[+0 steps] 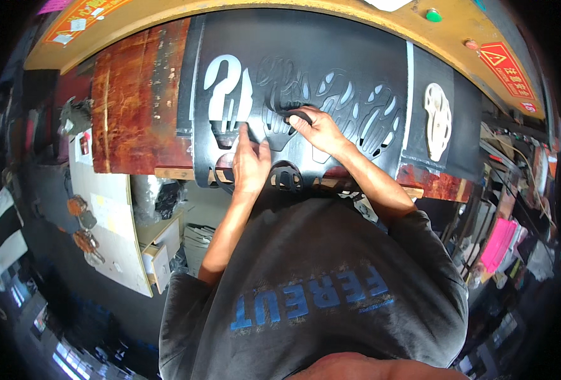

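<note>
A black sheet (306, 38), with curved, slotted shapes cut through it, lies on the work surface and bends over its near edge. My left hand (252, 166) rests on the sheet beside the large opening at the left, fingers stretched out and holding nothing. Between thumb and fingers, my right hand (321, 132) pinches a thin curved black strip (301, 116), raised from the cut shapes in the middle. How much of the sheet comes up with that strip cannot be made out. Further right, other slotted cut-outs (378, 120) sit in the sheet.
A white slotted, sole-shaped piece (437, 120) lies on a dark board at the right. A yellow machine beam (166, 20) with a green button (433, 15) arches over the far side. Reddish-brown worn boards (138, 95) lie left. A pale panel (106, 215) stands lower left.
</note>
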Tool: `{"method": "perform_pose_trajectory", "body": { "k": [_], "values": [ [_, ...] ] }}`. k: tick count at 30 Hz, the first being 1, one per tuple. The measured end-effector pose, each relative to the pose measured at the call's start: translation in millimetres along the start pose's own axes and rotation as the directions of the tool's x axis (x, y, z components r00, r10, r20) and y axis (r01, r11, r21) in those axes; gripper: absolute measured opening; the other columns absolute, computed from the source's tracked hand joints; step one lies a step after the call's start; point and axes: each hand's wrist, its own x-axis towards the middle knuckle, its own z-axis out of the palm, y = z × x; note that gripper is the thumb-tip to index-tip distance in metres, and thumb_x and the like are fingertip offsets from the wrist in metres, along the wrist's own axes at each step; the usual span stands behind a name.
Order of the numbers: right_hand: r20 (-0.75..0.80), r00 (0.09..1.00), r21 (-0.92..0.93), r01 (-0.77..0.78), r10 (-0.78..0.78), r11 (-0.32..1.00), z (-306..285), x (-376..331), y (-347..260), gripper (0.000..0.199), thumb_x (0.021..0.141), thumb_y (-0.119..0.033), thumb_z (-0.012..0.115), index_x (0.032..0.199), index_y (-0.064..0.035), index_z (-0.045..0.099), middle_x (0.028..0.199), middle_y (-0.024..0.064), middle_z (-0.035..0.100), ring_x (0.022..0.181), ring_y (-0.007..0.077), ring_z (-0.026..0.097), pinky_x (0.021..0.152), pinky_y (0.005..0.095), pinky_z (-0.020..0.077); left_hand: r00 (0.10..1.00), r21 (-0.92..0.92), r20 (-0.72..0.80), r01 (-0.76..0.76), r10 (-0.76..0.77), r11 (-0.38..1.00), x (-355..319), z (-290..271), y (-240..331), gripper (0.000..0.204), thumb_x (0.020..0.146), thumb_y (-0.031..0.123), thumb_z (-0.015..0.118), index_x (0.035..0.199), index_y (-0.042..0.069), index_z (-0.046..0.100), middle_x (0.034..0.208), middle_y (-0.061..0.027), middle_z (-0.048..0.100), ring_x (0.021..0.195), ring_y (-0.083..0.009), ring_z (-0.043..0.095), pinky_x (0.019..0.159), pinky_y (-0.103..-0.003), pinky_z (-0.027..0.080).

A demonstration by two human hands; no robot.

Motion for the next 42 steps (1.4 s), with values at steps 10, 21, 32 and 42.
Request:
{"method": "perform_pose_trajectory", "body": {
  "k": [10,21,32,42],
  "values": [
    [0.067,0.958,-0.264,0.288,-0.281,0.920,2,-3,-5,0.036,0.104,-0.029,0.067,0.131,-0.0066,0.074,0.122,0.0138,0.075,0.112,0.0325,0.067,0.105,0.0436,0.0501,0.768,0.206,0.522,0.309,-0.371,0.929,98,-65,23,0.076,0.093,0.052,0.081,0.135,-0.009,0.063,0.091,-0.0147,0.073,0.081,-0.0166,0.073,0.053,-0.031,0.051],
    [0.031,0.962,-0.268,0.271,-0.273,0.925,6,-7,-15,0.042,0.099,-0.035,0.071,0.131,-0.0078,0.075,0.119,0.0090,0.076,0.113,0.0302,0.063,0.104,0.0444,0.0468,0.145,-0.030,0.977,0.824,-0.158,0.566,175,-73,-14,0.037,0.107,0.045,0.066,0.090,0.011,0.065,0.067,-0.0101,0.066,0.051,-0.0186,0.066,0.034,-0.022,0.040],
    [0.093,0.966,-0.556,0.251,-0.241,0.792,20,-6,-51,0.055,0.088,-0.033,0.081,0.137,-0.0097,0.069,0.122,0.0091,0.069,0.113,0.0309,0.063,0.099,0.0461,0.0462,0.184,-0.130,0.983,0.757,-0.018,0.640,163,-58,-27,0.030,0.106,0.041,0.068,0.092,0.016,0.060,0.061,-0.0034,0.056,0.047,-0.0125,0.049,0.045,-0.026,0.034],
    [0.053,0.899,0.309,-0.428,0.434,0.849,-19,19,-28,0.029,0.111,-0.023,0.064,0.129,-0.0018,0.072,0.111,0.0020,0.075,0.105,0.0133,0.066,0.097,0.0313,0.0529,0.907,-0.217,-0.120,-0.421,0.404,0.881,55,-55,22,0.024,0.105,0.021,0.066,0.110,-0.003,0.066,0.089,-0.0189,0.070,0.071,-0.0268,0.073,0.068,-0.046,0.057]
  ]
}}
